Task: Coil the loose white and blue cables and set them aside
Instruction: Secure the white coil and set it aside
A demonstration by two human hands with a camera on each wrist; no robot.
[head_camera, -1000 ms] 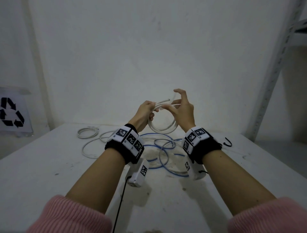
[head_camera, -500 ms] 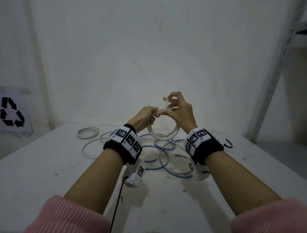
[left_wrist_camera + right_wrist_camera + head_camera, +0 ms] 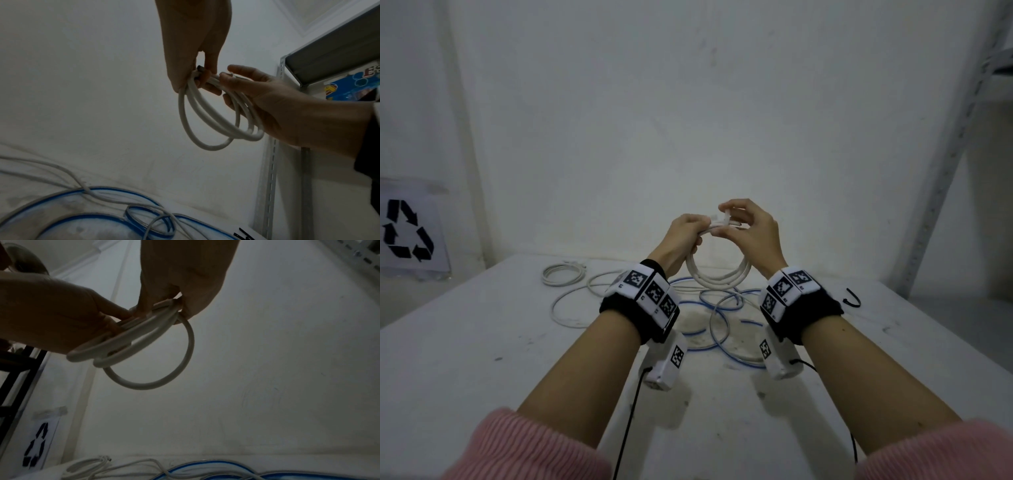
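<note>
Above the table [image 3: 482, 359], both hands pinch the white cable coil [image 3: 719, 274].

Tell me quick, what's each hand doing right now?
Left hand: fingers curled round the top of the white cable coil, holding it up.
Right hand: fingers pinching the same coil at the top, beside the left.
</note>
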